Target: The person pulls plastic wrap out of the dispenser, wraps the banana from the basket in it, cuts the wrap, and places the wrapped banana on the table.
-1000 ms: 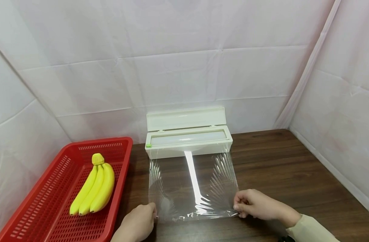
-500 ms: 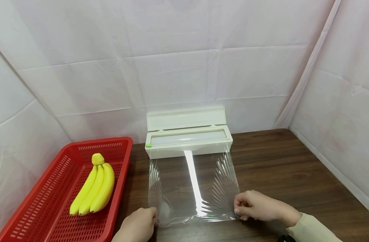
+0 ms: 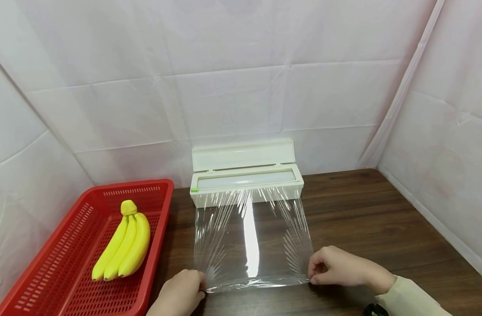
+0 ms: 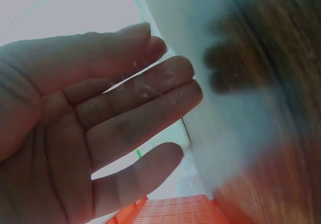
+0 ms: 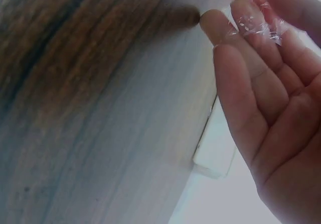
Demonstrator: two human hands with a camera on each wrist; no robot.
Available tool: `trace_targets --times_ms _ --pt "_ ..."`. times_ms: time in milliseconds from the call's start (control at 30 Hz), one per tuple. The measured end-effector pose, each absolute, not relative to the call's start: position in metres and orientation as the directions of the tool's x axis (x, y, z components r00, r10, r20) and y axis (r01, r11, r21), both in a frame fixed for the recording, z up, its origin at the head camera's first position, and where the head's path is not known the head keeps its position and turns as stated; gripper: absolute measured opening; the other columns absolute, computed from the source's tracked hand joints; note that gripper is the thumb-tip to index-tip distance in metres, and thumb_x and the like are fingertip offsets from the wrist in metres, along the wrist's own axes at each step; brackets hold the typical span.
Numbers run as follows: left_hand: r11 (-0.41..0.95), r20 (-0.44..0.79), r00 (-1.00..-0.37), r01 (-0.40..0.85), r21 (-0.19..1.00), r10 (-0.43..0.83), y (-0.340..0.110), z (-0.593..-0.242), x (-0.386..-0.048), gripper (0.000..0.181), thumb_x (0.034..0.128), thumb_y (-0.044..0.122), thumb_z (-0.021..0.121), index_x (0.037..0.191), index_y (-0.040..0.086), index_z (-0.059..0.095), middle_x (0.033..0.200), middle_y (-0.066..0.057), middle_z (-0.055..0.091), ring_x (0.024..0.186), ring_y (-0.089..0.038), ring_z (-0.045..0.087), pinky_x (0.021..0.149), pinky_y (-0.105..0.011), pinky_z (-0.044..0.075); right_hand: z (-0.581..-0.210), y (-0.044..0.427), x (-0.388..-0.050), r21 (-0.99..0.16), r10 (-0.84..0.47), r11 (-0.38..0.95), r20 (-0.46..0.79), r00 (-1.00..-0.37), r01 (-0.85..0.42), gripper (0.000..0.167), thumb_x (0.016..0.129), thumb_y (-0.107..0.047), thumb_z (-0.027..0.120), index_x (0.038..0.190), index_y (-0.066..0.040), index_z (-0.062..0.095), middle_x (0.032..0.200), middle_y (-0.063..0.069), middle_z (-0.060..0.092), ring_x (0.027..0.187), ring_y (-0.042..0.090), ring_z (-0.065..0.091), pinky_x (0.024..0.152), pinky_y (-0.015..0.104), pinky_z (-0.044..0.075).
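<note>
A clear sheet of plastic wrap (image 3: 268, 245) stretches from a white wrap dispenser (image 3: 246, 197) toward the front of the table. My left hand (image 3: 180, 290) pinches its near left corner between thumb and index finger; in the left wrist view the other fingers extend loosely beside crinkled film. At the near right corner, my right hand (image 3: 343, 270) pinches the wrap too, and crumpled film shows at its fingertips (image 5: 246, 10) in the right wrist view. The dispenser's lid (image 3: 242, 156) stands raised, with the roll (image 3: 246, 179) inside and a small green slider (image 3: 194, 189) at its left end.
A red plastic basket (image 3: 155, 245) stands left of my left hand, holding a bunch of yellow bananas (image 3: 124, 245). Dark wooden table (image 3: 351, 210) extends to the right of the wrap. White cloth walls (image 3: 241, 101) enclose the back and sides.
The wrap has tightened, with new crease lines fanning out near the dispenser and a straighter front edge. Both hands keep their pinch and have shifted only slightly; basket and dispenser stay put.
</note>
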State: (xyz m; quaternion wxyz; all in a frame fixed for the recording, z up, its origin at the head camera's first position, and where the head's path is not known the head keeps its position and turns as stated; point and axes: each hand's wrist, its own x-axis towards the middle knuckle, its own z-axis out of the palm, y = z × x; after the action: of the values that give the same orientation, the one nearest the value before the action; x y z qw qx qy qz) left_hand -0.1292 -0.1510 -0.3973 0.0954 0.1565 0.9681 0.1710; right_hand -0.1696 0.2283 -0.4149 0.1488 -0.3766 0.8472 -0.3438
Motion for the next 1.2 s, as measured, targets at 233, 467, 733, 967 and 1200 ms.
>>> trace_targets --times_ms 233,467,733,967,1200 --pt "0.894 -0.019 -0.939 0.319 0.315 0.342 -0.1488 -0.4012 -0.1283 0.014 0.073 0.007 0.074 0.068 0.017 0.067 0.071 0.006 0.056 0.064 -0.013 0.057 0.054 -0.031 0.043 -0.4131 0.2301 -0.1685 -0.599 -0.737 0.515 0.056 -0.674 -0.613 0.008 0.082 -0.02 0.07 0.076 -0.024 0.066 0.077 -0.021 0.06 0.075 -0.009 0.05 0.068 0.019 0.045" --pt "0.877 0.014 -0.934 0.341 0.338 0.358 -0.1485 -0.4035 -0.1285 0.013 0.0734 0.004 0.073 0.067 0.014 0.067 0.07 0.005 0.054 0.063 -0.013 0.055 0.054 -0.029 0.043 -0.4164 0.2289 -0.1699 -0.547 -0.749 0.493 0.128 -0.65 -0.676 0.008 0.083 -0.024 0.07 0.075 -0.026 0.067 0.086 -0.017 0.056 0.083 -0.005 0.049 0.072 0.02 0.044" --pt "0.864 0.032 -0.928 0.358 0.354 0.372 -0.1514 -0.4039 -0.1303 0.015 0.0734 0.003 0.074 0.065 0.013 0.067 0.065 0.004 0.054 0.064 -0.014 0.051 0.055 -0.028 0.042 -0.4169 0.2284 -0.169 -0.57 -0.737 0.53 0.057 -0.674 -0.628 0.008 0.08 -0.024 0.072 0.073 -0.025 0.068 0.081 -0.019 0.056 0.077 -0.006 0.047 0.067 0.019 0.043" --pt "0.846 0.133 -0.89 0.456 0.276 0.436 -0.1529 -0.4051 -0.1278 0.013 0.0698 0.004 0.075 0.064 0.015 0.07 0.068 0.007 0.054 0.065 -0.016 0.05 0.055 -0.027 0.041 -0.4163 0.2278 -0.1702 -0.636 -0.73 0.554 -0.062 -0.68 -0.537 0.008 0.08 -0.025 0.072 0.074 -0.022 0.068 0.069 -0.02 0.056 0.062 -0.009 0.044 0.055 0.015 0.042" --pt "0.825 0.085 -0.89 0.448 0.344 0.447 -0.1547 -0.4049 -0.1288 0.012 0.0726 0.003 0.073 0.066 0.012 0.07 0.07 0.008 0.053 0.066 -0.011 0.051 0.057 -0.026 0.042 -0.4179 0.2289 -0.1728 -0.675 -0.744 0.537 -0.097 -0.661 -0.506 0.01 0.078 -0.024 0.074 0.074 -0.019 0.067 0.065 -0.02 0.053 0.058 -0.01 0.044 0.052 0.015 0.042"
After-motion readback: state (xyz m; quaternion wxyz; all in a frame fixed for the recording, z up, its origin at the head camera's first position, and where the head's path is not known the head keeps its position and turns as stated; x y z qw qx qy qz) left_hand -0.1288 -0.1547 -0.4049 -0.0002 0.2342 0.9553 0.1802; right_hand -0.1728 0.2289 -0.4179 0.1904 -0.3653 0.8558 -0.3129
